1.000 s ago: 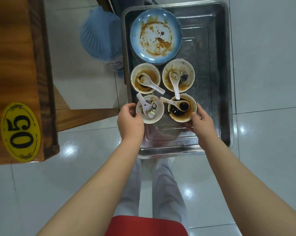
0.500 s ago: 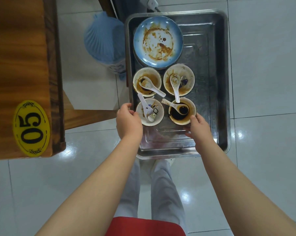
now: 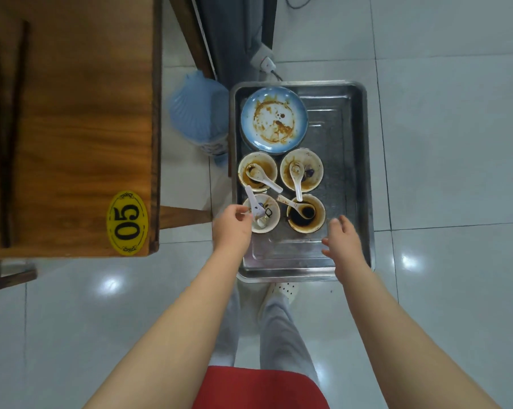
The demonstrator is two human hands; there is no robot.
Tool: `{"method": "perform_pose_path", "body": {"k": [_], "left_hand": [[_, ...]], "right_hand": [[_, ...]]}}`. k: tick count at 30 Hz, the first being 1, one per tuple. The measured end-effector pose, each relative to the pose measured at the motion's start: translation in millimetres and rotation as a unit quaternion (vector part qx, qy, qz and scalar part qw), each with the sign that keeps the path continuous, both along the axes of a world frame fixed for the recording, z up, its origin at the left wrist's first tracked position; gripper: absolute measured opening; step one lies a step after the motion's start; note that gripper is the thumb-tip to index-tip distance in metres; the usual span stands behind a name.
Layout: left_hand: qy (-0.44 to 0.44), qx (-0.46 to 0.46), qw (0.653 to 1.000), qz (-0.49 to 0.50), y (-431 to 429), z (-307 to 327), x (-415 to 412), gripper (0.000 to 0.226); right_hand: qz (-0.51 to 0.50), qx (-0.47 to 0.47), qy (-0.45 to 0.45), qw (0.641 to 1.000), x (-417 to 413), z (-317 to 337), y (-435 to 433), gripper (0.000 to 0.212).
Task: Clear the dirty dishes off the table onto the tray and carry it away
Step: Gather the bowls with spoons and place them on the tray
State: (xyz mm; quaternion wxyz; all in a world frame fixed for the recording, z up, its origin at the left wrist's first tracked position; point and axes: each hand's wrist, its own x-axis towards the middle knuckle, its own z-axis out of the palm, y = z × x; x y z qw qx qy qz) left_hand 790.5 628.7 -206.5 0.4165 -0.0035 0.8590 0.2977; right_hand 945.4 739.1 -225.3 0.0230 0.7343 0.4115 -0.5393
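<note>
A metal tray (image 3: 354,172) holds a stained blue plate (image 3: 274,119) at its far end and several dirty bowls with white spoons behind it. My left hand (image 3: 231,230) hovers at the left rim of the near-left bowl (image 3: 268,215), fingers apart, holding nothing. To the right of the near-right bowl (image 3: 306,215) with dark sauce, my right hand (image 3: 342,242) is spread open over the tray's near end, apart from the bowl. Two dark chopsticks (image 3: 10,128) lie on the wooden table (image 3: 81,113) at the left.
The table corner carries a yellow "05" sticker (image 3: 127,222). A blue-lined bin (image 3: 199,110) stands on the floor between table and tray. A white plug and cable (image 3: 265,63) lie beyond the tray. White glossy floor tiles (image 3: 456,143) spread to the right.
Both hands have let go of the two near bowls and drawn back a little. The view has pulled back, so more of the table and the chopsticks now show.
</note>
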Motion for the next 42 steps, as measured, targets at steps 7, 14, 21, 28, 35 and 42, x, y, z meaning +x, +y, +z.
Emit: {"method": "perform_pose_path", "body": {"k": [7,14,21,28,35,42], "left_hand": [[-0.035,0.086,0.996,0.017,-6,107,-2,0.013],[0.046,0.180,0.977,0.106,-17,225,-37,0.005],[0.136,0.313,0.922,0.184,-53,357,-73,0.011],[0.204,0.435,0.843,0.241,-128,473,-100,0.011],[0.253,0.523,0.758,0.296,-241,533,-134,0.012],[0.306,0.550,0.710,0.317,-381,566,-172,0.018]], "right_hand": [[0.008,0.026,0.067,0.997,-19,117,0,0.048],[0.094,0.061,0.191,0.975,-59,242,15,0.047],[0.154,0.122,0.338,0.920,-111,364,8,0.046],[0.203,0.151,0.492,0.833,-177,474,-65,0.033],[0.227,0.168,0.606,0.744,-237,537,-158,0.023],[0.236,0.137,0.693,0.667,-298,557,-275,0.030]]}}
